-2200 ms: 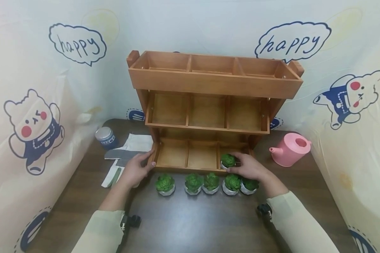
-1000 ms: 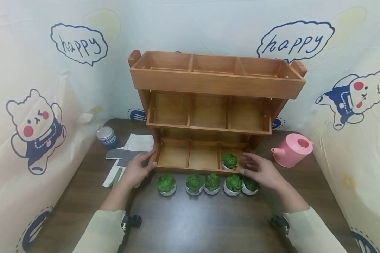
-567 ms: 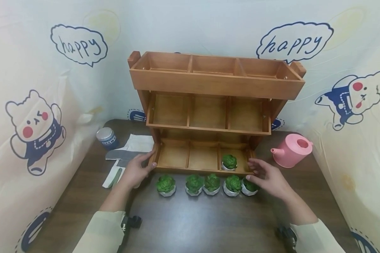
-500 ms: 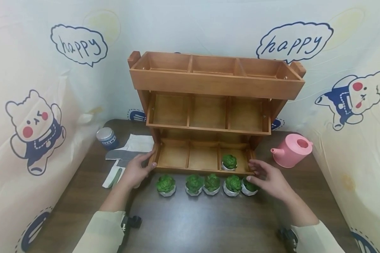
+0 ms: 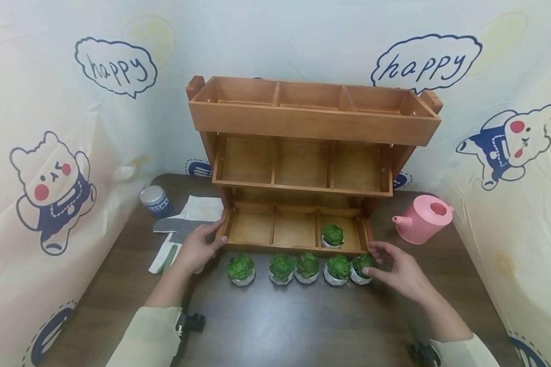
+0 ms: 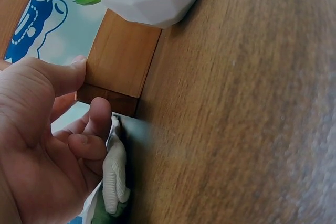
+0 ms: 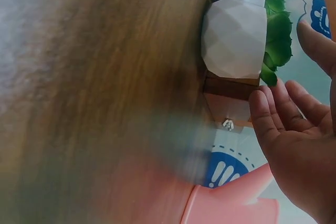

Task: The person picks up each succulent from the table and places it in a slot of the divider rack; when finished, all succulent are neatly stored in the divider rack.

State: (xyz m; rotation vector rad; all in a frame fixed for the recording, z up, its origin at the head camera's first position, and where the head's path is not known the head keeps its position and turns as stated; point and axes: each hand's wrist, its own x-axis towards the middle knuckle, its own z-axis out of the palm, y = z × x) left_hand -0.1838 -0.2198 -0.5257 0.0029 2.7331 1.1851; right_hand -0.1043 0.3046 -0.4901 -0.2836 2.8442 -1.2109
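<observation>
A three-tier wooden planter shelf (image 5: 314, 122), each tier split into three compartments, stands at the back. My left hand (image 5: 200, 248) grips the left end of its bottom tier; in the left wrist view, the thumb lies on the wooden corner (image 6: 123, 51). One potted succulent (image 5: 333, 235) sits in the bottom right compartment. Several more succulents in faceted white pots line up before the shelf. My right hand (image 5: 399, 270) is spread beside the rightmost succulent (image 5: 360, 269), thumb right at its leaves, fingers by the shelf's right end. In the right wrist view, its fingers hold nothing.
A pink watering can (image 5: 422, 218) stands right of the shelf. To the left are a blue jar with a grey lid (image 5: 155, 201) and a white-and-grey glove (image 5: 197, 209) on the brown table (image 5: 275, 326). Printed cloth hangs behind and at both sides.
My right hand has let go of the succulent in the bottom right compartment and moved right and toward me, to the rightmost succulent in the front row. My left hand has stayed put.
</observation>
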